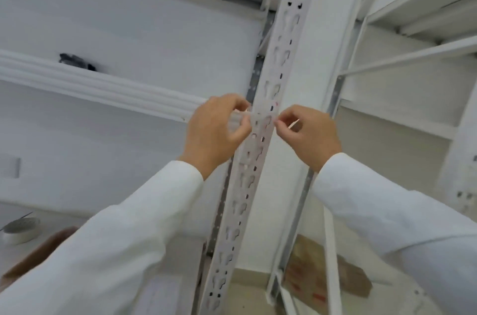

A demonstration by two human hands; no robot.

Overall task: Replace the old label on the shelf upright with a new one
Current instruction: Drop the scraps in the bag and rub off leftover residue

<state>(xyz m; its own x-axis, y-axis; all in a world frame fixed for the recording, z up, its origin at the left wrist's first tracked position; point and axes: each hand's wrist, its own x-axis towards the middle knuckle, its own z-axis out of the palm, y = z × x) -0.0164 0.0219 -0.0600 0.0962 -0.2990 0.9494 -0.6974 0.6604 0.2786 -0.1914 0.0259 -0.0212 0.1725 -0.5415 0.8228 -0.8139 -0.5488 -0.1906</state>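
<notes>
A white perforated shelf upright (277,61) runs from bottom centre up to the top of the view. Across it at hand height lies a pale, semi-clear strip of label (260,121). My left hand (216,131) pinches the strip's left end beside the upright. My right hand (307,134) pinches the right end on the other side, fingers curled. The strip stretches between both hands over the upright's slotted face. Whether it sticks to the metal is unclear in the blur. Both arms wear white sleeves.
White shelf beams (98,82) extend left, with a small dark object (77,61) on one. A roll of tape (20,230) lies at lower left. More white racking (413,54) stands right. A brown cardboard box (325,273) sits on the floor below.
</notes>
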